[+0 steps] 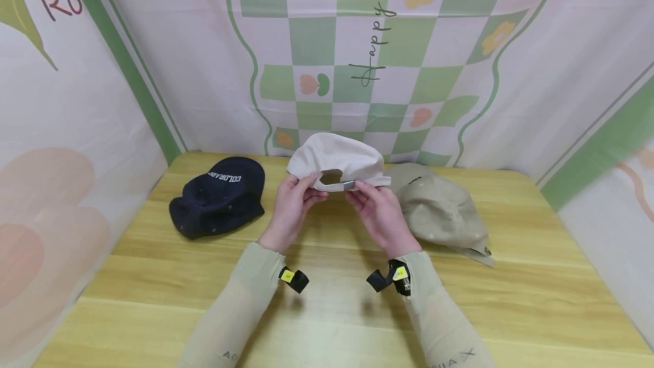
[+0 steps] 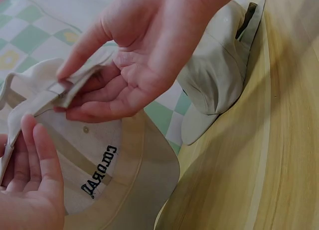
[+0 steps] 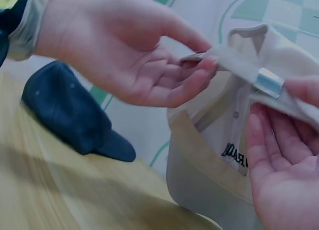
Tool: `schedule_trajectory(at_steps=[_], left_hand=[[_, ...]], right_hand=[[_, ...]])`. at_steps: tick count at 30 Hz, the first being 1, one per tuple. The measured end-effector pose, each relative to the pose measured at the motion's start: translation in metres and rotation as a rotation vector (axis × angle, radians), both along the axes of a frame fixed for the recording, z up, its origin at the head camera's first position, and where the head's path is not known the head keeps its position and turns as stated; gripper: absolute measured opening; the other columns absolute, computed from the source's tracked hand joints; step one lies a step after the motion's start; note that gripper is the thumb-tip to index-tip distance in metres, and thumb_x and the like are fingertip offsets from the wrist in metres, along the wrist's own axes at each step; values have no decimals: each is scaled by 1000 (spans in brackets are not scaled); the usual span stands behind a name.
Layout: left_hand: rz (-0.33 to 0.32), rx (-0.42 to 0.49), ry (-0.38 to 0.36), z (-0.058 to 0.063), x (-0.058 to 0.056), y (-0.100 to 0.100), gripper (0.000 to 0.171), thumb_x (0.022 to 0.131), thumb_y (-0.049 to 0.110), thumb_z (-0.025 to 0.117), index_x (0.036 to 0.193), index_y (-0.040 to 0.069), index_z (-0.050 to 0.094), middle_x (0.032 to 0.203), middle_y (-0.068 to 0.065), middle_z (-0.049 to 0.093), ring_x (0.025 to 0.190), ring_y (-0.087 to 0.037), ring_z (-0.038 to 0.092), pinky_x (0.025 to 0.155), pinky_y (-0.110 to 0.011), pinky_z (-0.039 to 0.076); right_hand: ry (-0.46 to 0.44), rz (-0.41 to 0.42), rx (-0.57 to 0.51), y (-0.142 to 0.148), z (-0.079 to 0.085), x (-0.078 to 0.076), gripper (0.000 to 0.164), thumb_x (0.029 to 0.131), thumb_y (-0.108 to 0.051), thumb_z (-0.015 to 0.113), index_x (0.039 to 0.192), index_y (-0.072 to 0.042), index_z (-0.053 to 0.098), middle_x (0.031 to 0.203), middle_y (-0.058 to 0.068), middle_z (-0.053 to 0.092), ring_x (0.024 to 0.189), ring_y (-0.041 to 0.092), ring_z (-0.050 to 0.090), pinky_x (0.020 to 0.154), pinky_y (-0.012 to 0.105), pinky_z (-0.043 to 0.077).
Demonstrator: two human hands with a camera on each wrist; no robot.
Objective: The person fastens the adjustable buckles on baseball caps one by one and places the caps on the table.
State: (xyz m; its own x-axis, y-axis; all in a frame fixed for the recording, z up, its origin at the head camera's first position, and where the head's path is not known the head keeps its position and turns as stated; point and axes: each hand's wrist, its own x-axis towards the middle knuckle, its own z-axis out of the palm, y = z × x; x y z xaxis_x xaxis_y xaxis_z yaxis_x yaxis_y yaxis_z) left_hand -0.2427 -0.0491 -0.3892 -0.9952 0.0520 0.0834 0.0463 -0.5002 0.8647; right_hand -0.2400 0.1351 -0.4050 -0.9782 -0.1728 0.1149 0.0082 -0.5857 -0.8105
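Note:
A cream cap (image 1: 334,152) is held up over the table with its rear opening and adjustable strap (image 3: 237,65) facing me. My left hand (image 1: 291,203) pinches the strap at one side of the opening, thumb on top. On the other side, my right hand (image 1: 380,212) pinches the strap close to its silver metal buckle (image 3: 269,83), where the loose strap end sticks out. Inside the cap, dark stitched lettering (image 2: 99,171) shows in the left wrist view. The brim (image 2: 154,177) points away from me.
A navy cap (image 1: 219,197) with white lettering lies on the wooden table (image 1: 327,311) to the left. On the right lies a khaki cap (image 1: 444,209), partly behind my right hand. A printed cloth (image 1: 352,44) hangs behind the table.

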Motion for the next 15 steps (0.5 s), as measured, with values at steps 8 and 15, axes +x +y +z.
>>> schedule_trajectory(at_steps=[8, 15], left_hand=[[-5, -2, -14, 0, -1, -2, 12, 104, 9, 57, 110, -1, 58, 90, -9, 64, 68, -15, 66, 70, -26, 58], [9, -12, -6, 0, 0, -4, 9, 102, 8, 56, 105, -1, 59, 90, -12, 64, 68, -16, 65, 69, -26, 57]], right_hand=[[-109, -49, -75, 5, 1, -3, 11, 110, -16, 45, 110, -8, 52, 100, 6, 63, 94, 19, 57, 91, 30, 49], [-215, -91, -65, 9, 4, -5, 30, 111, -36, 43, 130, -13, 45, 112, 5, 54, 96, 15, 53, 91, 26, 46]])
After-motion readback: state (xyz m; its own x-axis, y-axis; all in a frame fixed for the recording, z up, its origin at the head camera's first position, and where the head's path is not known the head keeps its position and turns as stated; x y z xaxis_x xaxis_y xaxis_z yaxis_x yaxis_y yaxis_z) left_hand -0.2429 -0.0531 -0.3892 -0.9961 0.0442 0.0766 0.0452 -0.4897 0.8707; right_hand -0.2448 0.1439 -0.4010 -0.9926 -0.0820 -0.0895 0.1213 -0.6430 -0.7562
